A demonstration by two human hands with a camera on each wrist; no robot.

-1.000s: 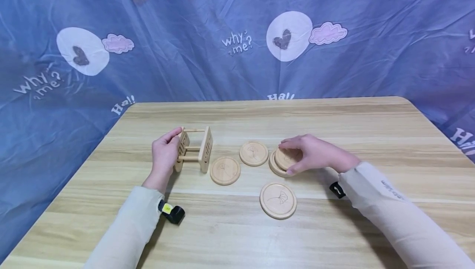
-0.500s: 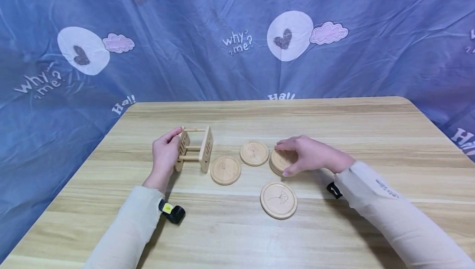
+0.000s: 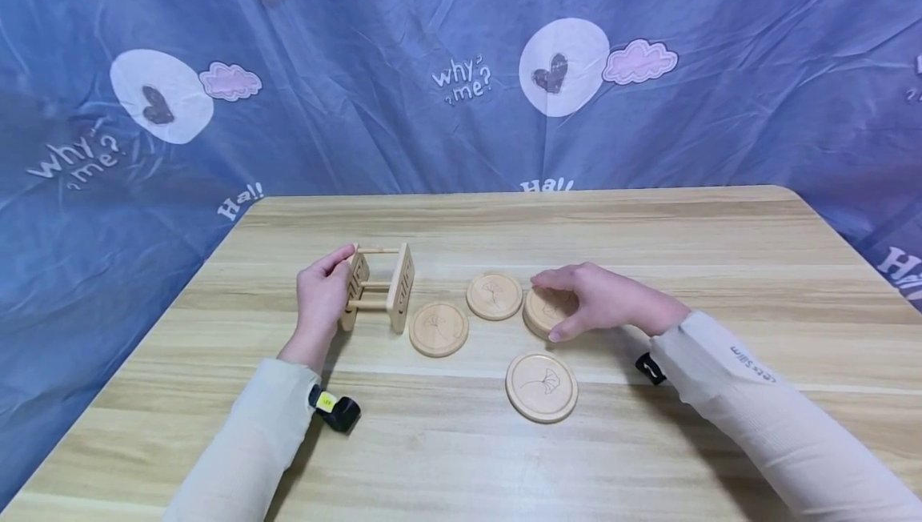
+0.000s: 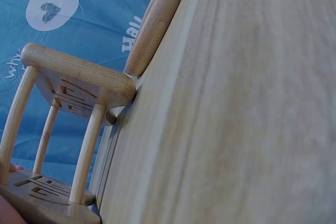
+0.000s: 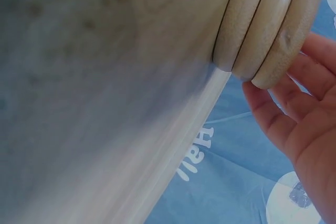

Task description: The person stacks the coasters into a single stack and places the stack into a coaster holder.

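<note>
My left hand [image 3: 322,298] grips the near-left side panel of a small wooden coaster holder [image 3: 399,288], which has two cut-out panels joined by round rods. In the left wrist view the holder [image 4: 79,72] stands on the tabletop, with only a bit of the hand showing. My right hand [image 3: 601,298] spans a stack of round wooden coasters [image 3: 545,310], thumb at the front rim and fingers at the back. Three layers of the stack [image 5: 268,24] show in the right wrist view, lined up nearly flush, with fingertips [image 5: 257,90] at the upper coaster's edge.
Three single coasters lie flat between the hands: one coaster [image 3: 438,330] beside the holder, another coaster [image 3: 494,296] left of the stack, and a third coaster [image 3: 542,387] nearer the front. Behind the wooden table [image 3: 432,458] hangs a blue printed cloth [image 3: 403,130].
The right hand has brought the top coaster slightly left and down, so it now sits squarely on the stack. The left hand and holder have stayed still.
</note>
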